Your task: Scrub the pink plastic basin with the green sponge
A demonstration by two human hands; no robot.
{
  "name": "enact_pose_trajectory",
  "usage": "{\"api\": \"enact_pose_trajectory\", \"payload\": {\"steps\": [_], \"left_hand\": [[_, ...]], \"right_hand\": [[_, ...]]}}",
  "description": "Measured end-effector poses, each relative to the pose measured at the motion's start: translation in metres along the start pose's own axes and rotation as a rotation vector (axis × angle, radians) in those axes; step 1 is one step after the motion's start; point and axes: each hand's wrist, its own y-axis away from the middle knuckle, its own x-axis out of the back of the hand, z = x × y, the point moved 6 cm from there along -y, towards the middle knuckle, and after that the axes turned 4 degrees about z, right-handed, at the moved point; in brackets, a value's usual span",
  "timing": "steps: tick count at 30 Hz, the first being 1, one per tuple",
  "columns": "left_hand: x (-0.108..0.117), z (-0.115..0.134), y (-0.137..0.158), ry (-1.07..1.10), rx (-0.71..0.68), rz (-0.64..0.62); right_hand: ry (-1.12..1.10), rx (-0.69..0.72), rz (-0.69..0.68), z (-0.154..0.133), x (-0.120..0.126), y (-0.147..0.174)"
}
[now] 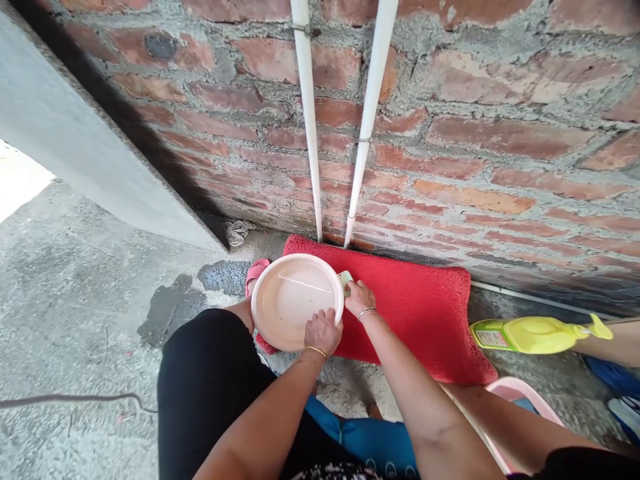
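Note:
A pale pink basin (265, 328) with some water in it is tilted above the left end of a red mat (410, 313). My left hand (323, 331) has its fingers over the basin's near right rim and grips it. Just beyond the basin's right edge, my right hand (359, 298) is closed on a small pale yellow-green block (344, 277); its exact kind is not clear. Under that hand spreads the wet-looking red mat.
A yellow pump bottle (530, 335) lies right of the mat, near another person's limb (615, 340). Below it is a pink tub (545, 403). White pipes (364, 133) run down the brick wall. A cloth bundle (238, 232) and a cable (75, 400) lie on the concrete.

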Motion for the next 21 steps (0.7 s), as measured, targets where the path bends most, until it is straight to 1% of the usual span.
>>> {"api": "enact_pose_trajectory", "payload": {"steps": [2, 4, 6, 8, 12, 14, 15, 17, 18, 19, 21], "left_hand": [[0.0, 0.0, 0.0, 0.011, 0.002, -0.003], [0.001, 0.0, 0.0, 0.018, 0.0, -0.012], [0.001, 0.0, 0.001, 0.02, 0.0, -0.019], [0.002, -0.001, 0.001, 0.021, 0.008, -0.023], [0.002, -0.001, 0.001, 0.03, 0.008, -0.027], [0.003, -0.001, 0.001, 0.032, 0.004, -0.028], [0.003, -0.001, 0.001, 0.031, 0.003, -0.03], [0.004, -0.001, 0.001, 0.03, 0.003, -0.034], [0.005, -0.001, 0.001, 0.031, 0.003, -0.038], [0.005, -0.001, 0.001, 0.032, 0.003, -0.041], [0.006, -0.001, 0.001, 0.033, 0.001, -0.048]], "right_hand": [[0.026, -0.019, -0.007, 0.01, 0.002, 0.001], [0.042, -0.088, -0.003, 0.033, 0.007, 0.006], [0.052, -0.181, 0.017, 0.066, 0.015, 0.015], [0.047, -0.295, 0.049, 0.104, 0.024, 0.029], [-0.002, -0.56, 0.109, 0.182, 0.044, 0.069], [-0.018, -0.665, 0.139, 0.21, 0.051, 0.088], [-0.022, -0.708, 0.149, 0.219, 0.054, 0.097], [-0.025, -0.752, 0.163, 0.224, 0.055, 0.109], [-0.022, -0.744, 0.17, 0.218, 0.053, 0.112], [-0.018, -0.714, 0.177, 0.207, 0.05, 0.113], [-0.007, -0.605, 0.181, 0.173, 0.039, 0.111]]}}
